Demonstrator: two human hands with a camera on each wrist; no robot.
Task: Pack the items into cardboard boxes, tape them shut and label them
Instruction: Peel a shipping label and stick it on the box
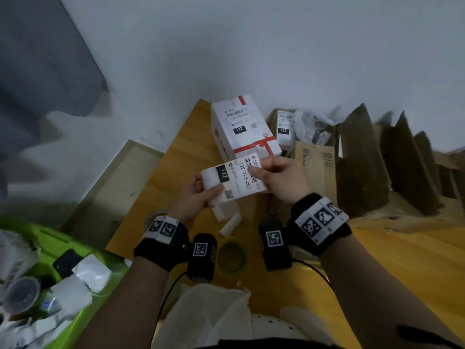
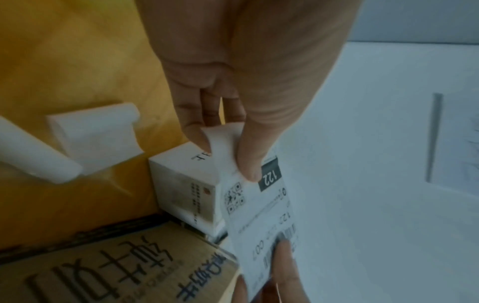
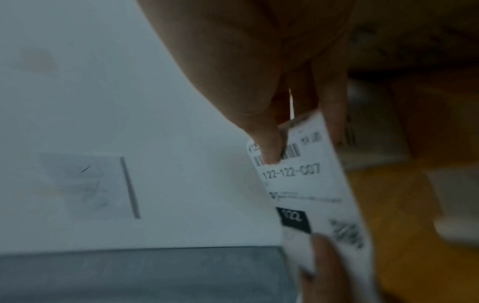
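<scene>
A white shipping label (image 1: 236, 178) printed "122-122-007" is held above the yellow table between both hands. My left hand (image 1: 201, 191) pinches its left end, thumb on top near the black "122" patch (image 2: 270, 176). My right hand (image 1: 273, 176) pinches the barcode end (image 3: 290, 153). Below the label stands a small white box (image 2: 186, 184). A larger white box (image 1: 242, 127) with red tape and a label stuck on it stands behind. A brown cardboard box (image 1: 314, 165) lies to the right.
Tape rolls (image 1: 232, 256) lie near my wrists. Curled white backing strips (image 1: 230, 224) rest on the table (image 1: 176, 172). Flattened cardboard (image 1: 377, 159) stands at the right. A green bin (image 1: 65, 285) with papers and a phone sits at lower left. Another labelled box (image 1: 284, 129) stands at the back.
</scene>
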